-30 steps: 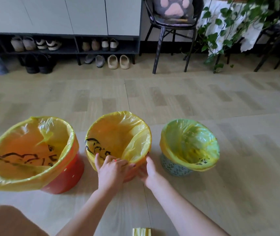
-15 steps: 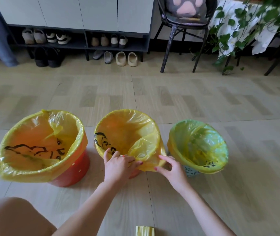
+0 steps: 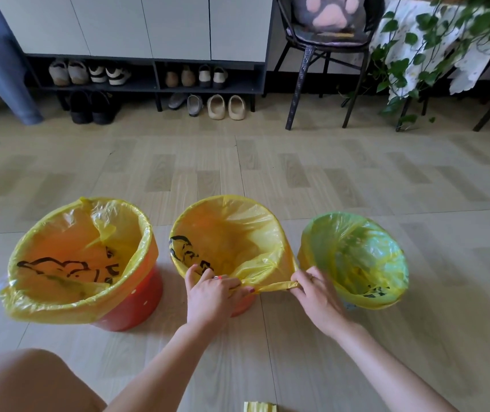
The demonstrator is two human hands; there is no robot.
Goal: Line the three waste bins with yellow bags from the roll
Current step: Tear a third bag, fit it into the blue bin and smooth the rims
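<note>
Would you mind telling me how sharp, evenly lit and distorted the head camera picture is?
Head view: the bins, the middle bag and both hands, left and right, are sharp; daylight is soft, with faint shadows beside the bins; wide-angle bending curves the floor lines and tilts the cabinet edges.

One head-worn view, looking forward and down from close above the floor (image 3: 356, 179), three bins near in front, shoe rack (image 3: 148, 84) far behind
</note>
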